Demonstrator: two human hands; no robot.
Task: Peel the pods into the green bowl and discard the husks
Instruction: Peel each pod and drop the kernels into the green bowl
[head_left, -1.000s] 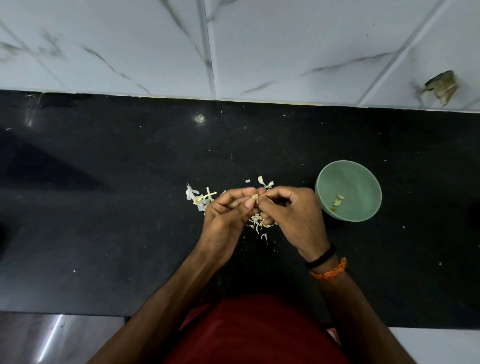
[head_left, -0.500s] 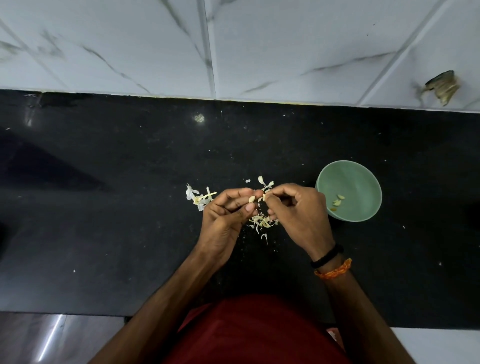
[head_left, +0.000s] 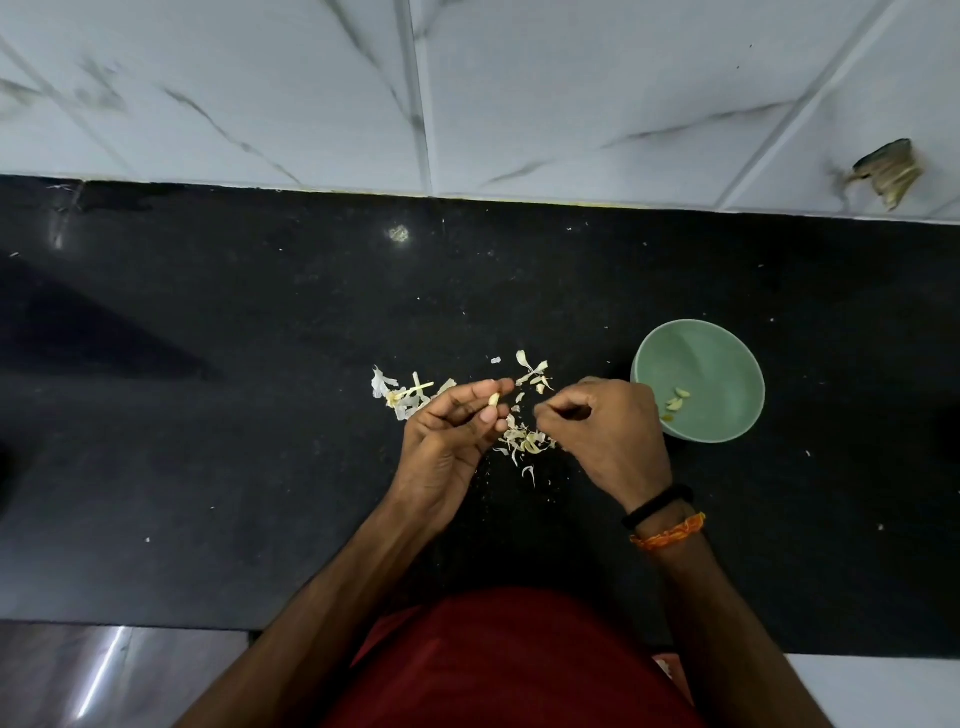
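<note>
The left hand (head_left: 452, 431) pinches one pale pod (head_left: 494, 399) between thumb and forefinger, above the black table (head_left: 208, 415). The right hand (head_left: 602, 431) is just beside it, apart from it, fingers curled with thumb and fingertip together; if a bit of husk is between them, I cannot tell. The husks (head_left: 524, 441) lie in three loose heaps: one between the hands, one left of the left hand, one behind the fingers. The green bowl (head_left: 727, 353) stands right of the right hand, touching it or nearly so, with about three peeled pieces (head_left: 678, 401) inside.
</note>
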